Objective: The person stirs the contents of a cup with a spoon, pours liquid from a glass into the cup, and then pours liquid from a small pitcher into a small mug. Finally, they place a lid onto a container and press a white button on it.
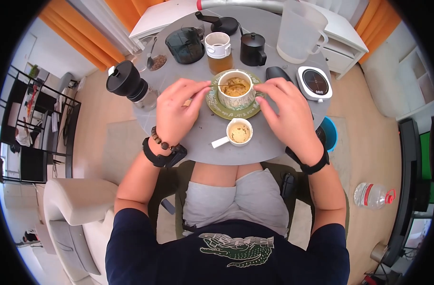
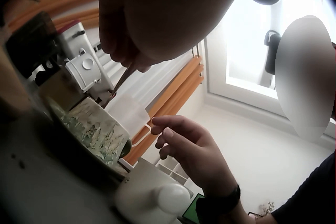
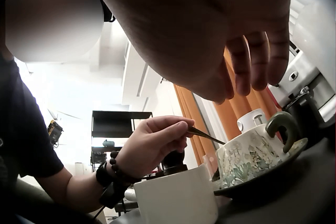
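My left hand [image 1: 181,107] pinches the thin handle of a metal spoon [image 3: 207,135] between thumb and fingers. The spoon's bowl dips into the brownish, grainy contents of a patterned teacup [image 1: 236,101]. That cup stands upright on a green saucer [image 1: 216,106] with lettering round its rim. Beside the cup's handle side hovers my right hand [image 1: 289,113], its fingers loosely bent and holding nothing. Closer to me sits a small white handled cup [image 1: 239,132] with dark specks inside, its handle pointing left.
Behind the saucer are a glass server with a white top [image 1: 219,53], a smoky container [image 1: 184,46], a black lidded pot [image 1: 252,50] and a plastic pitcher [image 1: 296,35]. A hand grinder [image 1: 126,81] stands left; a white scale [image 1: 314,83] lies right, near the round table's edge.
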### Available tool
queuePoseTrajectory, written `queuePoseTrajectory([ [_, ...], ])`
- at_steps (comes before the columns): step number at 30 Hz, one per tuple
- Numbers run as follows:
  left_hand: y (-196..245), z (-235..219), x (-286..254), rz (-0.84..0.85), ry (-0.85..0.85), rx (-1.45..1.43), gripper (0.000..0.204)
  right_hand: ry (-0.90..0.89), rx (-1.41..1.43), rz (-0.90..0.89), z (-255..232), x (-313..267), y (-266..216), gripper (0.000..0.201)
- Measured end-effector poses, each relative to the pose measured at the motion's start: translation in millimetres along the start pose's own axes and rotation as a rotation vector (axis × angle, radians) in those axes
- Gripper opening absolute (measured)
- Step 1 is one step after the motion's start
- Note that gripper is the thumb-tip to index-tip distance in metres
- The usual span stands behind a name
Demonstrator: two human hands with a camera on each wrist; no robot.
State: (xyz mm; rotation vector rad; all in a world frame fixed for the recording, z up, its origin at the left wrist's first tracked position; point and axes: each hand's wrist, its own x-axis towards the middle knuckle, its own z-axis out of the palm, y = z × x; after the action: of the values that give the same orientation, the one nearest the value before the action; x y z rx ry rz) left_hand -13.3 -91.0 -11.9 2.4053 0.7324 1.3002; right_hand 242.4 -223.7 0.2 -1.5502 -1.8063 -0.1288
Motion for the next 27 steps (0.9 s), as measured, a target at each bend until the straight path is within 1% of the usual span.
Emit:
queuePoseTrajectory([
  [1,0,0,0,-0.006,0.017,-0.005,0.021,0.036,0.040,-0.052,-2,3,-5,0.022],
  [2,1,0,-1,0.015,0.000,-0.010,0.021,0.042,0.073,-0.082,-3,7,-11,0.024],
  [3,2,0,-1,0.035,-0.018,-0.015,0.021,0.029,0.063,-0.094,-2,12,-17,0.024],
  [4,4,0,-1,0.027,-0.001,-0.022,0.021,0.004,0.101,-0.074,0,17,-24,0.024],
  [5,5,-2,-1,0.011,-0.030,-0.039,0.021,-0.020,0.140,-0.053,2,21,-31,0.024],
  [6,6,-4,-1,-0.003,-0.059,-0.055,0.021,-0.015,0.148,-0.090,9,28,-32,0.022],
  [9,11,-9,1,-0.057,-0.025,-0.098,0.020,-0.072,0.152,-0.134,24,42,-36,0.019],
  [10,10,-10,1,-0.060,-0.008,-0.100,0.020,-0.090,0.142,-0.128,25,46,-38,0.016],
  [14,4,-11,2,-0.122,0.039,-0.206,0.017,-0.104,0.135,-0.129,34,52,-41,0.014],
  [16,1,-9,0,-0.135,0.059,-0.250,0.017,-0.080,0.151,-0.127,40,54,-42,0.014],
  [21,-2,-7,-1,-0.238,0.023,-0.373,0.020,-0.086,0.093,-0.135,47,58,-43,0.015],
  [25,-1,-9,-2,-0.223,0.027,-0.370,0.017,-0.128,0.036,-0.156,49,62,-43,0.015],
  [27,-3,-11,-2,-0.316,-0.020,-0.439,0.018,-0.120,0.022,-0.177,50,62,-42,0.015],
])
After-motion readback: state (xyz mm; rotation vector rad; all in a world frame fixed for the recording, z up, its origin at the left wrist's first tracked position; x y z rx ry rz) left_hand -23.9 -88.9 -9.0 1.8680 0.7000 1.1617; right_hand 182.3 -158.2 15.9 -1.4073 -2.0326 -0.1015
